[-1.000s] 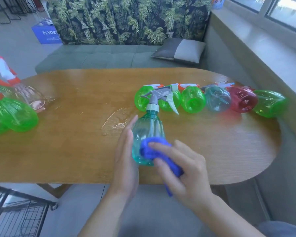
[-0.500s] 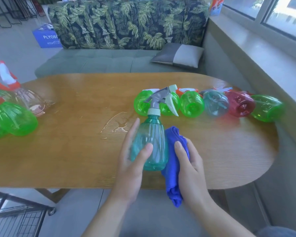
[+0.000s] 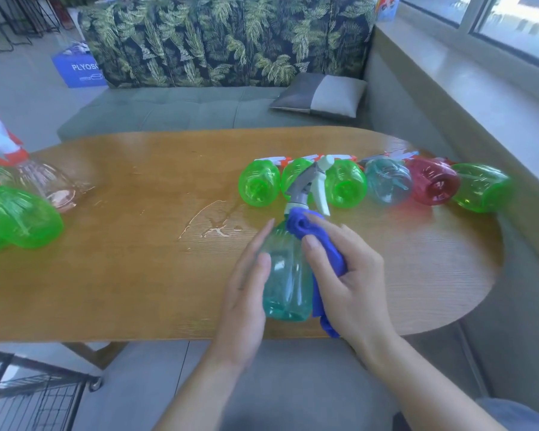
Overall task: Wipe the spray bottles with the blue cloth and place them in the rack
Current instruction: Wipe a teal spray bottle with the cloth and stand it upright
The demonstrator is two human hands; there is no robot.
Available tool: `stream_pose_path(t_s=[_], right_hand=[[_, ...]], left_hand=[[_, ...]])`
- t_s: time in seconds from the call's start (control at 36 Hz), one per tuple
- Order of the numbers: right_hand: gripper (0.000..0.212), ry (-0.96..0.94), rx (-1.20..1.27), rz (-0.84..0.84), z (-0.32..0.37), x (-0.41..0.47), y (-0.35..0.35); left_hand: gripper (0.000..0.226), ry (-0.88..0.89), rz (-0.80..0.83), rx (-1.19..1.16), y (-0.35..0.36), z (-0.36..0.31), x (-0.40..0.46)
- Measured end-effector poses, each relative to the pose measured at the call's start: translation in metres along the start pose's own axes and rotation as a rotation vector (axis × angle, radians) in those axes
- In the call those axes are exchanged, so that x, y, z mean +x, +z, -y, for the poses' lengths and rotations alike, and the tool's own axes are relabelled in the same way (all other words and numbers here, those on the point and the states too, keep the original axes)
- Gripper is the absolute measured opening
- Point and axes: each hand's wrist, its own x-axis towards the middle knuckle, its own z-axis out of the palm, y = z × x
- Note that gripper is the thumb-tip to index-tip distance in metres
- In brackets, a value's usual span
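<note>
We see a teal spray bottle (image 3: pixel 288 281) standing upright near the front edge of the wooden table (image 3: pixel 122 275), between the two hands of the person. The left hand (image 3: pixel 246 303) holds the bottle from its left side, with the fingers almost straight along the wall and the thumb lying on the front of it. The right hand (image 3: pixel 352 275) grips the blue cloth (image 3: pixel 311 234) and presses it against the shoulder of the bottle, just under the grey and white trigger head (image 3: pixel 311 185); the rest of the cloth hangs down behind the palm on the right side of the bottle. Behind, a row of bottles lies on the table: three green bottles (image 3: pixel 259 186), one pale blue bottle (image 3: pixel 386 181), one red bottle (image 3: pixel 434 185) and one more green one at the right end. At the left edge lie more green bottles (image 3: pixel 19 219) and a clear bottle (image 3: pixel 50 185). A small puddle of water (image 3: pixel 212 225) shines on the table, left of the held bottle. The black wire rack (image 3: pixel 28 396) shows at the bottom left corner, below the table.
</note>
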Motion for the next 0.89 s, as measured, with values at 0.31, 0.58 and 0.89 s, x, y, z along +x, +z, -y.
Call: stream_pose_path(t_s=[0.31,0.58,0.89], right_hand=[[0.024,-0.584,-0.264,0.272,-0.005,-0.031,0.014],[0.031,-0.126,-0.085,-0.036,-0.005,-0.003,-0.005],[0.032,-0.302,-0.218,0.100,0.000,-0.015,0.011]], left_hand=[[0.052,-0.039,-0.087,-0.099,-0.025,-0.001,-0.002],[0.049,-0.001,-0.029,-0.046,-0.011,-0.004,-0.002],[0.046,-0.018,-0.093,-0.049,-0.010,-0.002,-0.002]])
